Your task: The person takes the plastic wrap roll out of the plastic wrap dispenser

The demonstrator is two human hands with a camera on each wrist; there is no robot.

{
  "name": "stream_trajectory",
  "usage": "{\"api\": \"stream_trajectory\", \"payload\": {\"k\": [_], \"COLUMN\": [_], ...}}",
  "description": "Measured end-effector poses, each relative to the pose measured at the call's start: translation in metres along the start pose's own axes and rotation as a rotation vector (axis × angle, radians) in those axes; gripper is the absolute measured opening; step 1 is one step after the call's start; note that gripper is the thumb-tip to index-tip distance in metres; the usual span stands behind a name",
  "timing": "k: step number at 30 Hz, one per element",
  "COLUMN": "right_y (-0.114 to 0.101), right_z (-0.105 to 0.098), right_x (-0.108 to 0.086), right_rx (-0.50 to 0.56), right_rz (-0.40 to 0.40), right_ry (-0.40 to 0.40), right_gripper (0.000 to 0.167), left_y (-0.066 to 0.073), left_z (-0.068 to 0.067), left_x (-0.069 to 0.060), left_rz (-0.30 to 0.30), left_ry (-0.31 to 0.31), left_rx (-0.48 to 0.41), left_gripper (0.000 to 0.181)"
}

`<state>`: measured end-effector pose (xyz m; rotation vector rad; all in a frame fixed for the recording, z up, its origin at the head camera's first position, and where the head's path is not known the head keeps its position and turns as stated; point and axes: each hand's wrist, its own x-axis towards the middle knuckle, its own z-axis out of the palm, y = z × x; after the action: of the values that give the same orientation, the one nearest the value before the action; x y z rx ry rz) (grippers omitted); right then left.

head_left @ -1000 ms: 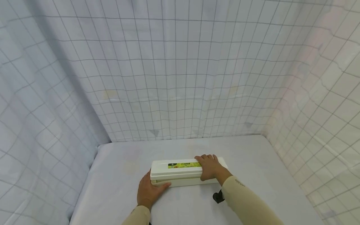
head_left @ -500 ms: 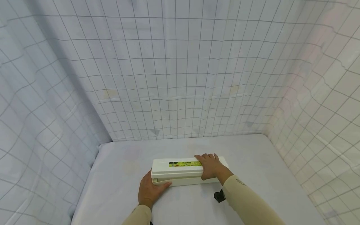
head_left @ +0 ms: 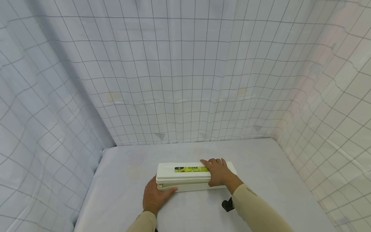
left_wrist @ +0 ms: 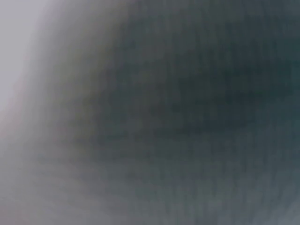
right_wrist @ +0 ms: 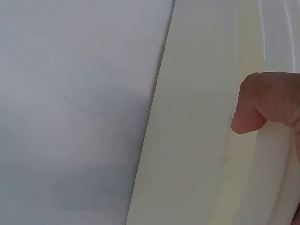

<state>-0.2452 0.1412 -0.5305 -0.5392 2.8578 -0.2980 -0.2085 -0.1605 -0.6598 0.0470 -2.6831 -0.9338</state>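
Observation:
A long white plastic wrap box (head_left: 171,187) lies crosswise on the white table, its lid (head_left: 166,170) carrying a green-yellow label (head_left: 191,169). Between lid and base a narrow slit shows along the front, widest at the left end. My left hand (head_left: 155,196) holds that left end, the thumb along the front wall and the other fingers partly hidden behind. Over the right part of the lid my right hand (head_left: 218,172) grips, fingers across the top. In the right wrist view its thumb (right_wrist: 253,103) bends over the lid's front edge. The left wrist view is only a dark blur.
White table cloth (head_left: 121,183) surrounds the box. A black object (head_left: 228,205) shows at the right forearm, partly hidden by the sleeve. White grid-patterned curtains (head_left: 185,80) enclose the table at the back and both sides.
The hands keep their hold on the box, which looks nearly unmoved. Only a slight shift of the right hand and forearm to the right shows.

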Motion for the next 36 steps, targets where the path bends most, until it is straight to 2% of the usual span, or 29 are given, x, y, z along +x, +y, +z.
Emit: {"api": "stream_trajectory", "payload": {"k": [5, 13, 22, 28, 36], "right_y": [0.005, 0.008, 0.008, 0.004, 0.002], "right_z": [0.005, 0.009, 0.007, 0.009, 0.019], "right_x": [-0.003, -0.006, -0.012, -0.021, -0.028], "right_rx": [0.003, -0.082, -0.096, -0.099, -0.121], "right_rz": [-0.007, -0.009, -0.038, 0.005, 0.039], "right_ry": [0.041, 0.131, 0.204, 0.25, 0.261], "right_gripper": [0.099, 0.096, 0.095, 0.096, 0.102], "left_y": [0.0, -0.001, 0.0, -0.001, -0.002], "left_z": [0.001, 0.0, -0.002, -0.001, -0.001], "left_x": [0.0, -0.002, -0.001, 0.0, 0.001], "left_rz": [0.007, 0.005, -0.001, 0.026, 0.017], "left_ry": [-0.001, -0.039, -0.028, 0.009, -0.017], "left_rx": [-0.003, -0.031, -0.01, -0.01, 0.003], "left_gripper": [0.102, 0.118, 0.109, 0.098, 0.113]}}
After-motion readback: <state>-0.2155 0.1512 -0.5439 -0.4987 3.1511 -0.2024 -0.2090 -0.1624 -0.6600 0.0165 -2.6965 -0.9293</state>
